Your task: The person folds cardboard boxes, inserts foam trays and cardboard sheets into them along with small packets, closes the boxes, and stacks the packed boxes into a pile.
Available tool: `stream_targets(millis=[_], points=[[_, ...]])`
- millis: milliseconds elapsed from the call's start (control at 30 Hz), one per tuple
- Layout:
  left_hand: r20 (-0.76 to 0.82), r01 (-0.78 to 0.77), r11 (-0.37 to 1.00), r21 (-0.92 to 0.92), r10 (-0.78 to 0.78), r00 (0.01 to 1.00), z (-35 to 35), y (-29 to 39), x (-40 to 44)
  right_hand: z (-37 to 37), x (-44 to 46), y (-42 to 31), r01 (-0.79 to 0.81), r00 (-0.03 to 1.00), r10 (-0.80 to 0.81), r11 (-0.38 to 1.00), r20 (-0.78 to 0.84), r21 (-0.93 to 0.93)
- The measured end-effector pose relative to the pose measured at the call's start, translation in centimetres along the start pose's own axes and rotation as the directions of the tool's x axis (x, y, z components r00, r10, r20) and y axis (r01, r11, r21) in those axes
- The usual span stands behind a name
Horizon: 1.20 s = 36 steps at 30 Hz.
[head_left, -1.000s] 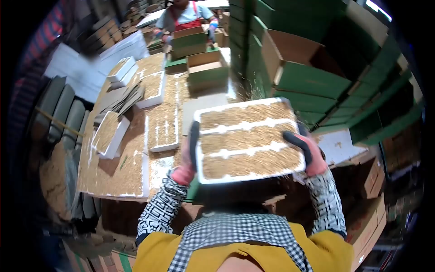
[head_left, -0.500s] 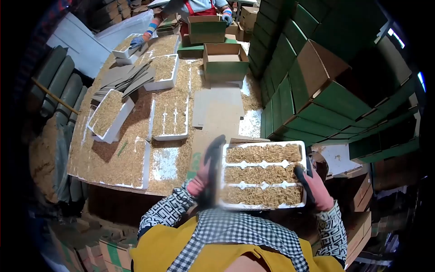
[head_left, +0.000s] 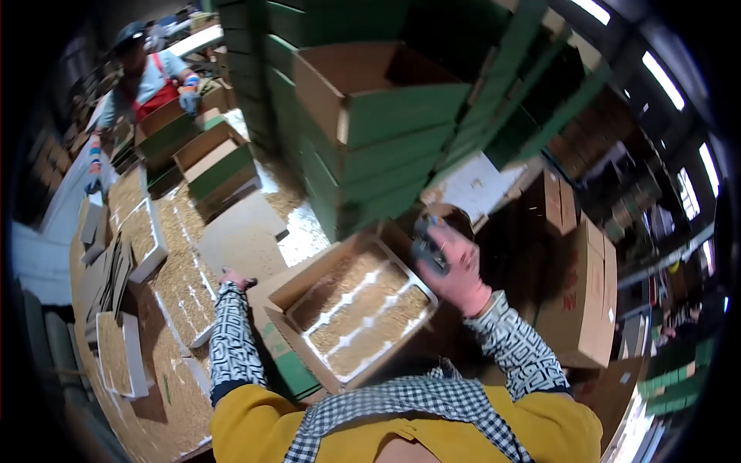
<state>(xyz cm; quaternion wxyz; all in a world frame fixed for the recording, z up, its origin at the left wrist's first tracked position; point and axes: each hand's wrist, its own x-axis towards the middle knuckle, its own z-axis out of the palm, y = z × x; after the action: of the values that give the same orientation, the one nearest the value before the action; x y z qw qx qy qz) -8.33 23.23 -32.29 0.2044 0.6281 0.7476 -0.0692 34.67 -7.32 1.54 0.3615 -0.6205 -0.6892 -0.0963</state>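
A white foam tray (head_left: 360, 302) with three rows of light brown, shredded-looking filling sits inside an open cardboard box (head_left: 289, 293) in front of me. Just past the box's right side, my right hand (head_left: 451, 262), in a pink glove with dark fingers, hovers with its fingers apart and somewhat blurred. No object shows clearly in it. My left hand (head_left: 236, 278) reaches to the near edge of a flat cardboard sheet (head_left: 243, 235) on the table. Its fingers are mostly hidden, so their grip cannot be made out.
Green boxes (head_left: 401, 127) are stacked high ahead. Filled white trays (head_left: 123, 355) and grey sheets (head_left: 108, 270) lie on the crumb-covered table to the left. A co-worker (head_left: 150, 85) stands at the far left by open boxes (head_left: 220, 166). Brown cartons (head_left: 575, 297) stand right.
The tray has gone from between both hands into the cardboard box. My hands have parted, the left toward the sheet, the right past the box. The view has swung right.
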Motion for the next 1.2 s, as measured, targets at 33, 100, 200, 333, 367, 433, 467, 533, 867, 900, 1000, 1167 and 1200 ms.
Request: stream_targets(millis=[33,100,200,333,367,433,467,533,867,900,1000,1167,1200], points=[[0.017,0.124,0.982,-0.142,-0.123,0.992,-1.9,0.4,-1.7,-0.3,-0.6,2.6,-0.037,0.995,0.036,0.999,-0.094,-0.010],[0.198,-0.382,0.920,0.086,0.360,0.912,-2.5,-1.1,-0.9,-1.4,-0.7,6.7,-0.409,0.897,0.426,0.902,-0.122,0.141],[-0.098,-0.298,0.921,-0.250,0.282,0.954,-1.6,-3.6,-0.1,-1.2,-3.3,15.1,-0.559,0.824,0.564,0.825,-0.058,0.084],[-0.299,-0.179,0.930,-0.320,0.080,0.951,-9.9,1.5,-8.5,4.2,-4.5,23.1,-0.593,0.768,0.587,0.803,0.256,-0.065],[-0.280,-0.231,0.911,-0.342,0.136,0.950,-11.0,1.4,-9.4,7.0,-4.7,24.9,-0.595,0.743,0.598,0.796,0.300,-0.111],[-0.409,-0.352,0.880,-0.318,0.208,0.888,-11.6,0.3,-10.9,12.5,-6.0,29.0,-0.524,0.749,0.577,0.817,0.327,-0.240],[-0.433,-0.389,0.841,-0.377,0.211,0.876,-12.9,0.5,-13.3,12.8,-5.3,28.6,-0.427,0.670,0.572,0.818,0.474,-0.384],[-0.491,-0.362,0.791,-0.494,0.090,0.867,-15.6,2.2,-19.8,13.0,-5.8,29.1,-0.519,0.657,0.622,0.783,0.427,-0.343],[-0.764,-0.503,0.661,-0.556,-0.169,0.623,-15.9,-0.8,-35.8,3.2,-1.0,27.2,-0.337,0.936,0.285,0.896,0.206,0.290],[-0.818,-0.508,0.706,-0.493,-0.178,0.547,-16.4,0.6,-37.3,0.4,1.1,23.0,-0.614,0.786,0.529,0.611,0.320,0.499],[-0.885,-0.530,0.725,-0.439,-0.247,0.395,-17.4,4.1,-41.1,-2.5,4.7,13.9,-0.701,0.685,0.456,0.198,0.569,0.685],[-0.934,-0.593,0.762,-0.260,-0.043,0.354,-18.6,9.5,-44.4,1.5,6.2,6.0,-0.589,0.756,0.040,0.478,0.654,0.652],[-0.956,-0.569,0.808,-0.157,0.020,0.292,-18.2,9.7,-44.5,0.7,6.4,3.6,-0.496,0.698,-0.039,0.695,0.715,0.521]])
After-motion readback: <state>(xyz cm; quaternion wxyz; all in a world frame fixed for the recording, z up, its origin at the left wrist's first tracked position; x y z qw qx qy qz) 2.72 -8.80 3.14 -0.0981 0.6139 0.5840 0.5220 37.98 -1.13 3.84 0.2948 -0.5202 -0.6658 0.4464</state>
